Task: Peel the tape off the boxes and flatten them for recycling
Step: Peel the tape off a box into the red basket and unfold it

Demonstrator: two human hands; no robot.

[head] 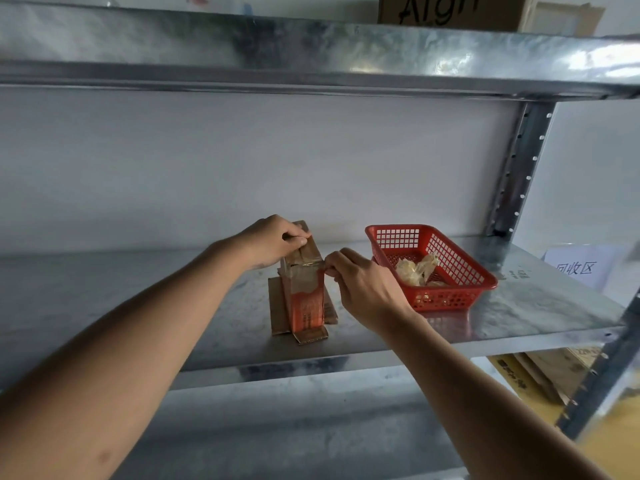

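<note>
On the metal shelf (519, 306) the small box (304, 292) stands upright on flattened cardboard (277, 306), right hand (363, 285) pinching its tape (321, 270), left hand (273, 240) gripping the top: peeling underway, next a steady pull toward the red basket (481, 275).

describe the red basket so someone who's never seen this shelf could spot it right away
On the metal shelf, look right of the small box both hands are working on. The red basket sits there, a shallow plastic tray with gridded walls, holding crumpled tape.
</note>
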